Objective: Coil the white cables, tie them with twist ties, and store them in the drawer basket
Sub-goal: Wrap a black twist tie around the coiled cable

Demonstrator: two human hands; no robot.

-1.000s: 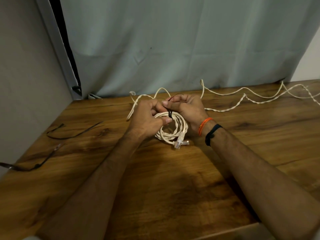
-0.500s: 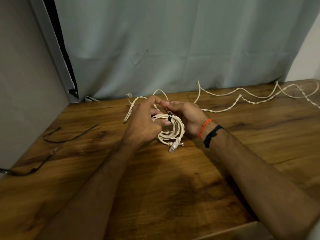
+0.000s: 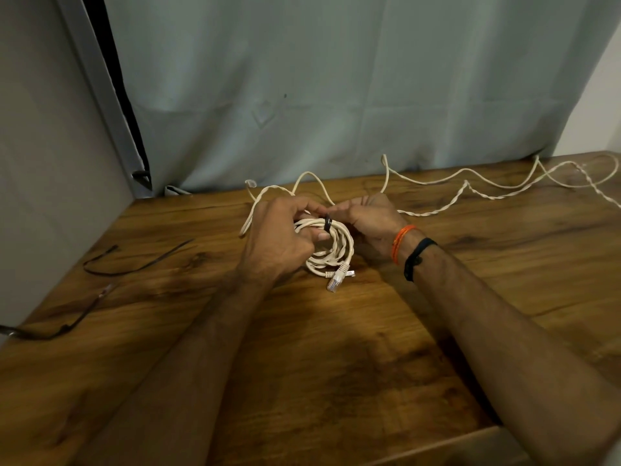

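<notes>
A coiled white cable [image 3: 339, 250] rests on the wooden table [image 3: 336, 348] between my hands, its two clear plugs [image 3: 337, 280] pointing toward me. A black twist tie [image 3: 327, 222] is wrapped round the top of the coil. My left hand [image 3: 279, 240] grips the coil's left side, thumb and forefinger pinching at the tie. My right hand [image 3: 368, 223] holds the coil's right side and pinches the tie from the other side. A second, loose white cable [image 3: 487, 191] trails across the back right of the table.
Two black twist ties lie at the left, one [image 3: 134, 264] farther back and one [image 3: 50, 331] near the table's left edge. A pale curtain [image 3: 319, 95] hangs behind the table and a grey wall [image 3: 40, 163] closes the left side. No drawer basket shows.
The tie's loose ends, standing up above the coil a second ago, are now pinched down between my fingertips. The coil has tilted slightly, its plugs swinging nearer to me.
</notes>
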